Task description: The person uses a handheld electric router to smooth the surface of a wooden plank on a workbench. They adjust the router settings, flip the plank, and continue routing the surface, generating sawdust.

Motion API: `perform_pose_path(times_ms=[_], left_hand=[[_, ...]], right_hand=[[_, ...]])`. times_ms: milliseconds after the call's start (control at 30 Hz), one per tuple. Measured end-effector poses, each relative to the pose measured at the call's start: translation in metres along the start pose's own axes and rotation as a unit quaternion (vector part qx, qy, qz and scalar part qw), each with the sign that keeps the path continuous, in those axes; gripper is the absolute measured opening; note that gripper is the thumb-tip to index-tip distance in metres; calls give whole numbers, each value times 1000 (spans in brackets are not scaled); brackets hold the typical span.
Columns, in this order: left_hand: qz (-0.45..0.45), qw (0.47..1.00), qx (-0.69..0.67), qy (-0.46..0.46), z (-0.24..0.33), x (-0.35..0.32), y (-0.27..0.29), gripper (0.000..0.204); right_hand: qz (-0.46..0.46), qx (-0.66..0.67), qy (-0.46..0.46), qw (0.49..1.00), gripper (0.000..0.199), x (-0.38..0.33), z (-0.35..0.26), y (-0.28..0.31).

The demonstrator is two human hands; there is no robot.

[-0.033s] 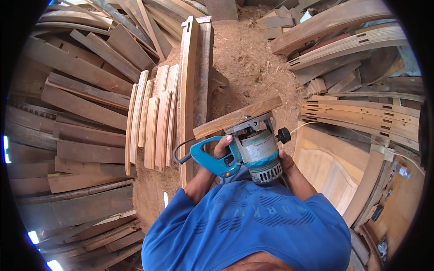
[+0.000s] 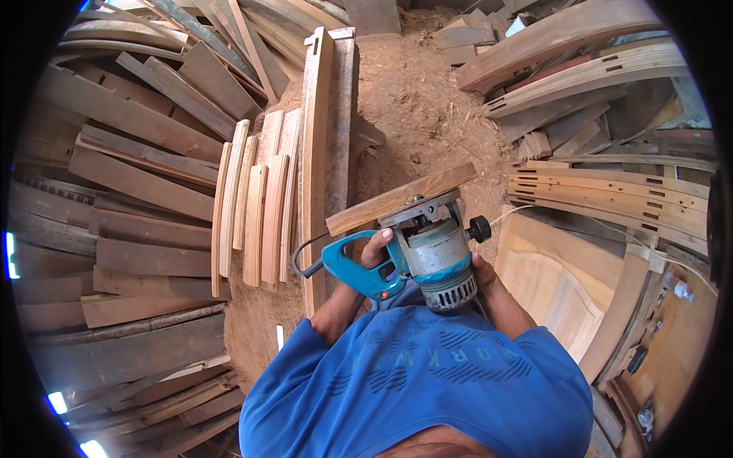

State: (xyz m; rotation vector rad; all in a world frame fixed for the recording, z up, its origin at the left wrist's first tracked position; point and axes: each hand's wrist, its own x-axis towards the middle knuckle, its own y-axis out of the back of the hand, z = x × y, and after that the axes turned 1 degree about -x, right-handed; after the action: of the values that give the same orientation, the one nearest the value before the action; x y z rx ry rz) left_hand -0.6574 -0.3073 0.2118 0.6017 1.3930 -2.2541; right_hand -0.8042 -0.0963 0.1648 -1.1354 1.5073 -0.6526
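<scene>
Teal and grey, the router [image 2: 437, 248] sits in front of your blue shirt [image 2: 416, 366], its vented motor end toward you and its base plate [image 2: 430, 209] facing away. Your left hand [image 2: 372, 256] has its grip closed around the looped teal handle [image 2: 336, 265], thumb showing on the near side. Your right hand [image 2: 486, 276] is grasping the motor housing from the right, just below the black knob [image 2: 479, 229]; its fingers are mostly hidden behind the tool. Against the base plate lies a brown wooden strip [image 2: 405, 198], slanting up to the right. A dark cord [image 2: 309, 271] bends out beside the handle. Beyond your left arm, pale slats [image 2: 256, 221] lie side by side next to a long upright-running beam [image 2: 314, 153], and to your right you have a panelled door [image 2: 553, 278] below slotted rails [image 2: 603, 195].
</scene>
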Motion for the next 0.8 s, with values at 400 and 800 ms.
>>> perform_pose_path(times_ms=[400,800], left_hand=[[-71,997,-21,15,-1,41,-9,73],[48,996,-13,-73,-36,85,-4,62]], right_hand=[[22,-107,30,994,109,-1,-50,-5],[215,-10,23,976,41,-17,50,55]])
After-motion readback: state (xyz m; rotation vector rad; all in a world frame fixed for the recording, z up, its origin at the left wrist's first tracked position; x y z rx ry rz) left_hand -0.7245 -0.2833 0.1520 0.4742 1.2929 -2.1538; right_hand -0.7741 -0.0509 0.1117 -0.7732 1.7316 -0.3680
